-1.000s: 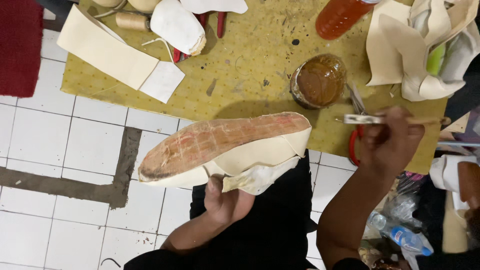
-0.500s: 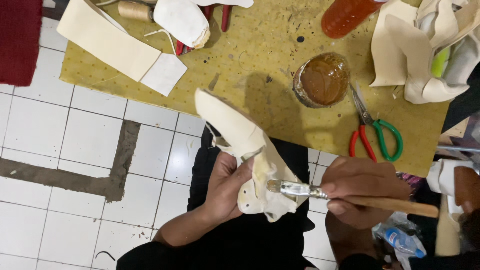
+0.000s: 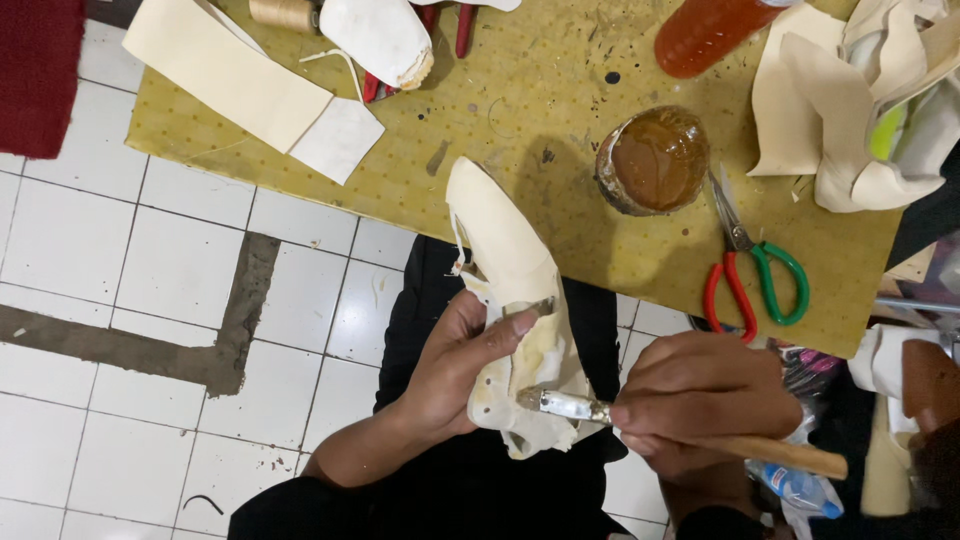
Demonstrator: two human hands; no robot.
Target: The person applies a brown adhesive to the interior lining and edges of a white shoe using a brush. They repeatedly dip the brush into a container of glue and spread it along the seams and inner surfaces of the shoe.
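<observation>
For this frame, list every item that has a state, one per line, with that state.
Left hand: gripping the cream shoe upper, toe pointing away.
Right hand: gripping a wooden-handled brush, tip against the upper's rear.
Glue tin: open, holding brown glue.
Scissors: lying closed on the yellow board.
Orange bottle: lying on its side.

A shoemaking workshop: glue tin [image 3: 655, 160], scissors [image 3: 755, 270], leather pieces [image 3: 225, 75] on worktable [image 3: 500, 100].
</observation>
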